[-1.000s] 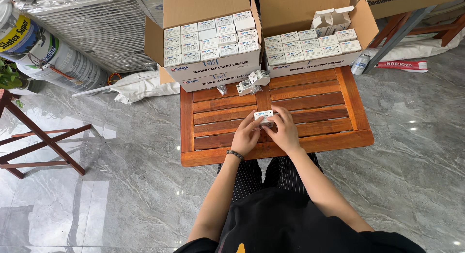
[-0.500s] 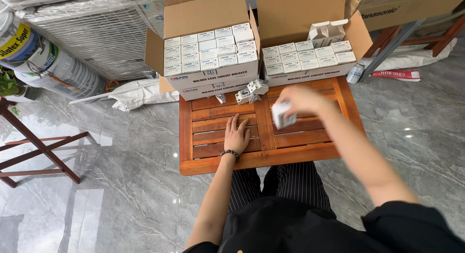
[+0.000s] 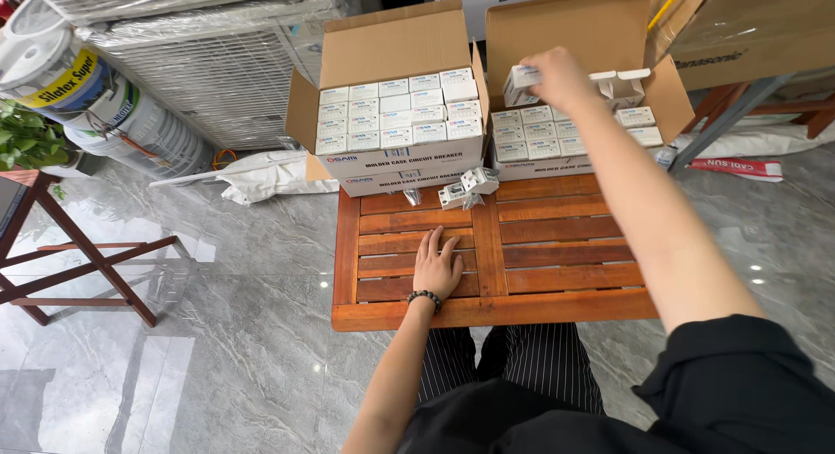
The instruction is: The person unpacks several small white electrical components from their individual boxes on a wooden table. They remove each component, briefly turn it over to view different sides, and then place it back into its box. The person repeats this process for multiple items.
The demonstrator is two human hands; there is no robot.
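A small white rectangular carton (image 3: 522,82) sat in the grip of the right hand (image 3: 557,78), whose fingers were wrapped around it, held above the open brown cardboard box on the right (image 3: 574,23). Rows of matching little white cartons (image 3: 539,134) filled that box's front part, while at its back a few opened white cartons (image 3: 622,84) stood with flaps up. The held carton seemed to hover just over the rows, though whether it touched them could not be told.

The left hand (image 3: 437,267) lay palm-down with fingers spread flat on the slatted reddish-brown wooden table (image 3: 557,245), holding nothing; a dark bead bracelet (image 3: 425,297) circled its wrist. At the table's far edge lay some small white switch-like devices (image 3: 465,189). Beside the right box stood a second open cardboard box on the left (image 3: 391,45), packed full with white cartons, a white label with red and dark print across its front.
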